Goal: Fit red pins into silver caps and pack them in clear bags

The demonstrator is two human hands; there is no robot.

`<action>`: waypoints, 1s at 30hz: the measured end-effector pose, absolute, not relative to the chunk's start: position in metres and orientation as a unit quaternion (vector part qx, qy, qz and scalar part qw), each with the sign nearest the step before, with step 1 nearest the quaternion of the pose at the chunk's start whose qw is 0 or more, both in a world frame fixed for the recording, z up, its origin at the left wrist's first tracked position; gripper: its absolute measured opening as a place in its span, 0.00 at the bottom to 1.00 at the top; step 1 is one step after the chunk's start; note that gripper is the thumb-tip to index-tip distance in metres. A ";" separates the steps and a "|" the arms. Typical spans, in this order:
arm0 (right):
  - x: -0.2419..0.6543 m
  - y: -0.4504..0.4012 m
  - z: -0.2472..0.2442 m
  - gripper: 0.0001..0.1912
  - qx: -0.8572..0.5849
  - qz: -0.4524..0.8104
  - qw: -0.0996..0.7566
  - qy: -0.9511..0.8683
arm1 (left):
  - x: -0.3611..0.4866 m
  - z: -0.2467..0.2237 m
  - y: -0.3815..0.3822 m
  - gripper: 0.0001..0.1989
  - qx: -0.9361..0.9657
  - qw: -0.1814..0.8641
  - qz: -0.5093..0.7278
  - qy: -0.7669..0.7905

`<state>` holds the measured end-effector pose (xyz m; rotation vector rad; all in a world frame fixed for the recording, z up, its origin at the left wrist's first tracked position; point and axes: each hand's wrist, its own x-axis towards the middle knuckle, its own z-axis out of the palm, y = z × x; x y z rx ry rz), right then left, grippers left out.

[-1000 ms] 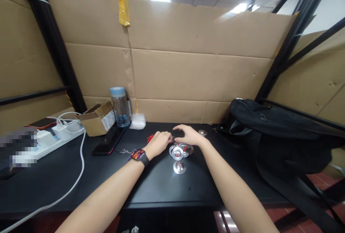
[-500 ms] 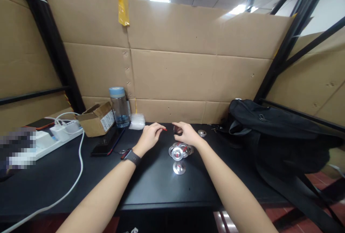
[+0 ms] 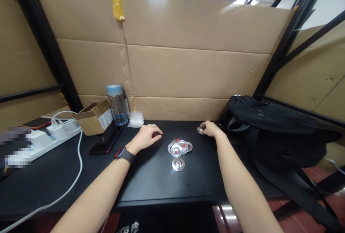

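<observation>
My left hand, with a watch on its wrist, rests low over the black table, fingers curled around a small red piece that shows only in part. Farther right, my right hand has its fingertips closed on the edge of a shiny round metal disc at the back of the table. Between the hands lies an overlapping pile of similar silver discs with red pieces at their centres. One single disc lies just in front of that pile.
A black bag fills the right side. On the left are a clear bottle with a blue lid, a small cardboard box, a dark phone, a plastic packet and a white power strip with cables. Cardboard walls stand behind.
My right hand has moved right, from above the pile to the disc at the back. My left hand has lowered slightly, its red piece now further inside the fingers. The view has shifted a little.
</observation>
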<state>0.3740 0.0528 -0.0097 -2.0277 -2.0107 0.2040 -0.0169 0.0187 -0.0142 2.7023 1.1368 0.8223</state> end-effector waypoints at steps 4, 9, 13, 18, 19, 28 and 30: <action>0.376 0.057 -0.013 0.22 -0.699 0.083 0.137 -0.697 | 0.019 -0.010 -0.010 0.09 0.933 0.123 0.239 0.239; 0.377 0.060 -0.020 0.24 -0.701 0.086 0.128 -0.697 | 0.038 -0.012 -0.027 0.07 0.948 0.045 0.192 0.249; 0.373 0.059 -0.018 0.28 -0.701 0.072 0.123 -0.699 | 0.040 -0.015 -0.028 0.06 0.951 0.044 0.183 0.245; 0.358 0.053 -0.007 0.31 -0.693 0.024 0.151 -0.704 | 0.050 -0.022 -0.028 0.08 0.947 0.012 0.179 0.265; 0.353 0.051 -0.005 0.30 -0.686 0.017 0.157 -0.710 | 0.051 -0.024 -0.027 0.08 0.947 0.003 0.177 0.269; 0.291 0.023 0.024 0.18 -0.456 0.115 0.217 -0.855 | 0.042 -0.020 -0.023 0.10 0.936 0.060 0.199 0.285; 0.280 0.014 0.030 0.17 -0.435 0.122 0.218 -0.865 | 0.039 -0.020 -0.022 0.09 0.935 0.069 0.206 0.281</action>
